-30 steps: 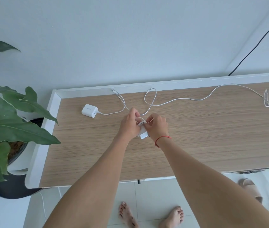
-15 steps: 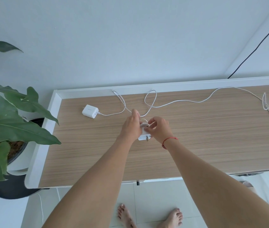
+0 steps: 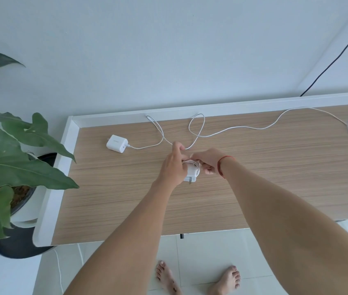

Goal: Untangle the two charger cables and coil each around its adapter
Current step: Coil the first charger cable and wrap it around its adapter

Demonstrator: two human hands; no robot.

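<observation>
Left hand curls fingers round white square plug adapter, half hidden; right hand fingers pinch thin white cable; far end cut off.

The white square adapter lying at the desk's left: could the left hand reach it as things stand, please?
Probably yes, once it lets go: the left hand grips the other white adapter, but only bare wooden desktop separates it from the white square adapter.
</observation>
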